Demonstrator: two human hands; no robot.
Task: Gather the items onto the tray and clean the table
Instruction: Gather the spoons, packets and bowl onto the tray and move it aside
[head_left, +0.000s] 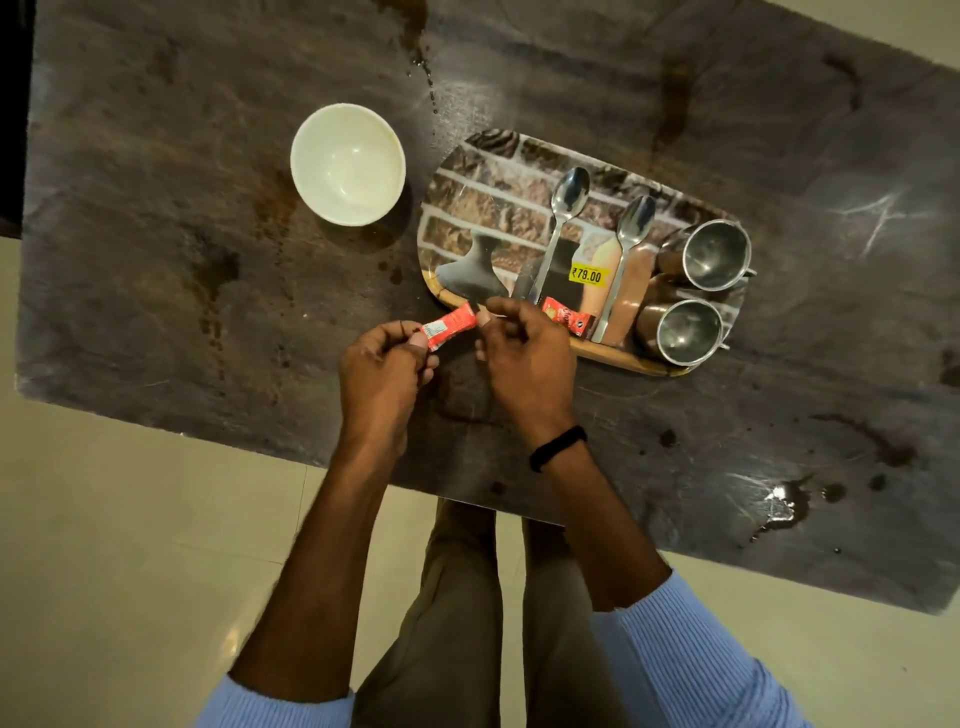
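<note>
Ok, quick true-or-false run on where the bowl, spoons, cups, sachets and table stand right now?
1. The white bowl sits on the tray. False: it stands on the table, beside the tray's left end.
2. The left hand and right hand both pinch one red sachet. True.
3. Two spoons lie on the tray. True.
4. The steel cups stand off the tray. False: both are at its right end.
5. A second red sachet lies on the tray. True.
6. The table is wiped clean. False: brown spills show on it.
</note>
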